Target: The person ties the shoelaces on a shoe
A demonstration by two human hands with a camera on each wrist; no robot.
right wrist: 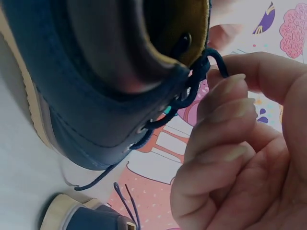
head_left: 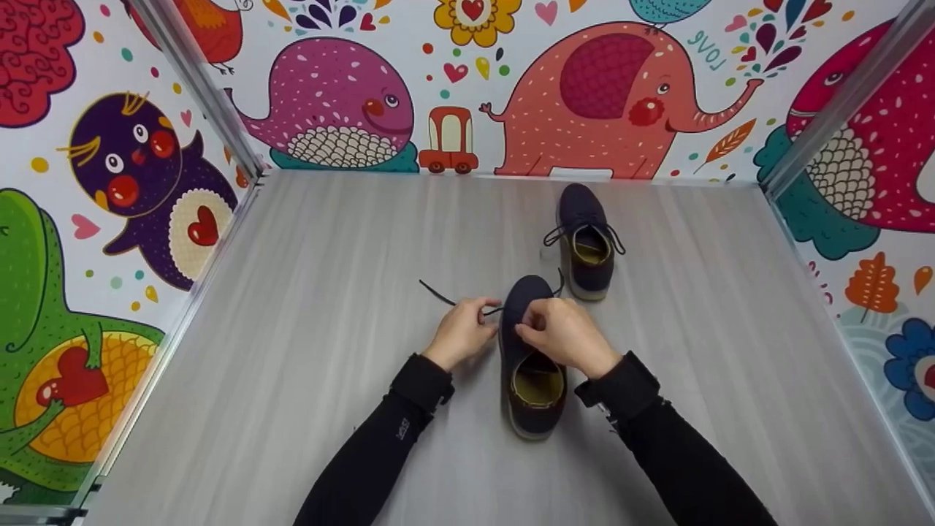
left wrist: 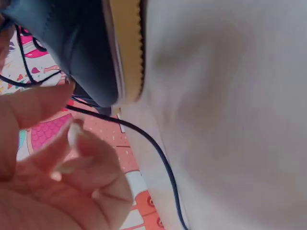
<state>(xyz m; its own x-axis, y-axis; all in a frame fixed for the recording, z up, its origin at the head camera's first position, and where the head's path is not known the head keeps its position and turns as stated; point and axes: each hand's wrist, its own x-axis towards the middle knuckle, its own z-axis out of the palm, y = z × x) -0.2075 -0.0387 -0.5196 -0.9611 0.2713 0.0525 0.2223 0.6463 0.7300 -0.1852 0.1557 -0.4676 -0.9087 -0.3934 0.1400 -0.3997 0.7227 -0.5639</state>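
A dark navy shoe (head_left: 527, 296) with a tan sole and yellowish lining stands on the floor, toe pointing away from me. My right hand (head_left: 570, 332), over the shoe's opening, pinches the shoelace (right wrist: 219, 62) between thumb and curled fingers where it leaves the top eyelets. On the shoe's left side is my left hand (head_left: 462, 332), its thumb and fingertips apart. A loose lace end (left wrist: 156, 143) passes by that gap and trails across the floor to the left. Lower lacing (right wrist: 163, 120) runs through the eyelets along the shoe's front.
Beyond and right of this shoe stands its matching shoe (head_left: 584, 204), laces tied in a bow. The pale wood-grain floor (head_left: 329, 292) meets walls printed with cartoon animals, among them an elephant (head_left: 577, 131). Metal frame strips (head_left: 212, 95) line the corners.
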